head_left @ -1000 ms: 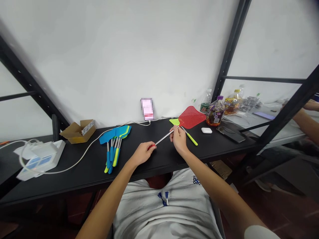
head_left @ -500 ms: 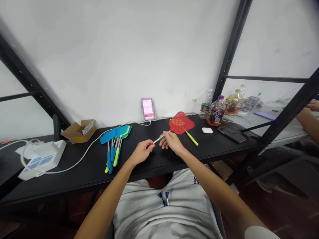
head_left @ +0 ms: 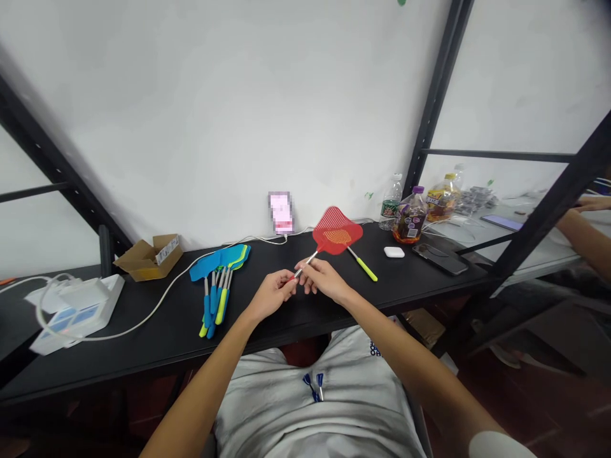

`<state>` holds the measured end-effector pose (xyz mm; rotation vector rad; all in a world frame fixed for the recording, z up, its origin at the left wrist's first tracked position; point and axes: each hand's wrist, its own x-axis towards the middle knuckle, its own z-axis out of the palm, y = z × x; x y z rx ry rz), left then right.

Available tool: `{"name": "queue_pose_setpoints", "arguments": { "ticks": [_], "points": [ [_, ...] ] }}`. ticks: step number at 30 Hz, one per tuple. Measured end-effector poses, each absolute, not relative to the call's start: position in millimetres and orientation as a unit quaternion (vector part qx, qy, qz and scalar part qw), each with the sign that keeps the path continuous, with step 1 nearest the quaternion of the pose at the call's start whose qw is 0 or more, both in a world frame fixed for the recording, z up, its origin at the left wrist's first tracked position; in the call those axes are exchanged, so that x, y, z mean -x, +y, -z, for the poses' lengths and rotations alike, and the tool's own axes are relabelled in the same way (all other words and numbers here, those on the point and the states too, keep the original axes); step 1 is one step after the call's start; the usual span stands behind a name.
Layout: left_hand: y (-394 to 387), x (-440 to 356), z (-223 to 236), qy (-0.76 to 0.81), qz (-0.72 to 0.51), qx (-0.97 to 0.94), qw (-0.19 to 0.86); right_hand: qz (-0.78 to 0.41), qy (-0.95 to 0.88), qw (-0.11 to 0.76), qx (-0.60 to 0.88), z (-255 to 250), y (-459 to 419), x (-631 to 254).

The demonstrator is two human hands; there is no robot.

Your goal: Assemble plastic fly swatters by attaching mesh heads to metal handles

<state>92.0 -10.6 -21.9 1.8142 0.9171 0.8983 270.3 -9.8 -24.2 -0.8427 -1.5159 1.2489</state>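
Note:
Both hands hold a red fly swatter [head_left: 338,230] with a silver shaft above the black table. My left hand [head_left: 275,292] is closed around its red handle, most of which the fingers hide. My right hand [head_left: 323,278] pinches the metal shaft close to the handle. Behind the red head lies another swatter, its yellow-green handle [head_left: 366,269] pointing toward me and its head partly covered. To the left, several blue and yellow-green fly swatters [head_left: 220,257] lie in an overlapping pile, handles toward me.
An open cardboard box [head_left: 149,257] and a white power strip [head_left: 81,318] with cables stand at the left. A phone [head_left: 281,212] leans on the wall. Bottles [head_left: 411,216], a white earbud case [head_left: 394,252] and a dark phone [head_left: 440,259] are at right, beside a metal frame [head_left: 436,95].
The red swatter's head has tilted up and shifted left. My right hand has slid down the shaft, closer to my left hand. The view has shifted slightly.

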Motion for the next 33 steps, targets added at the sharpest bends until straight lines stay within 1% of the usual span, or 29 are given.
{"name": "queue_pose_setpoints", "arguments": {
  "ticks": [3, 6, 12, 15, 19, 22, 28, 33],
  "points": [
    [-19, -103, 21, 0.356, -0.406, -0.697, 0.473, -0.459, -0.645, 0.506, 0.342, 26, -12, -267],
    [-23, -115, 27, 0.357, -0.432, -0.680, 0.473, -0.402, -0.642, 0.534, 0.375, 29, -11, -267],
    [-32, -126, 38, 0.359, -0.423, -0.674, 0.487, -0.335, -0.615, 0.551, 0.455, 33, -4, -275],
    [-39, -127, 39, 0.366, -0.424, -0.678, 0.476, -0.319, -0.588, 0.569, 0.479, 31, 1, -281],
    [-45, -128, 38, 0.377, -0.416, -0.701, 0.440, -0.320, -0.559, 0.589, 0.488, 32, 5, -284],
    [-45, -128, 39, 0.382, -0.426, -0.702, 0.425, -0.348, -0.542, 0.606, 0.468, 33, 8, -284],
    [-43, -126, 43, 0.380, -0.416, -0.722, 0.402, -0.422, -0.397, 0.700, 0.418, 24, 16, -297],
    [-43, -125, 45, 0.391, -0.420, -0.725, 0.381, -0.404, -0.382, 0.734, 0.390, 22, 16, -302]
  ]
}}
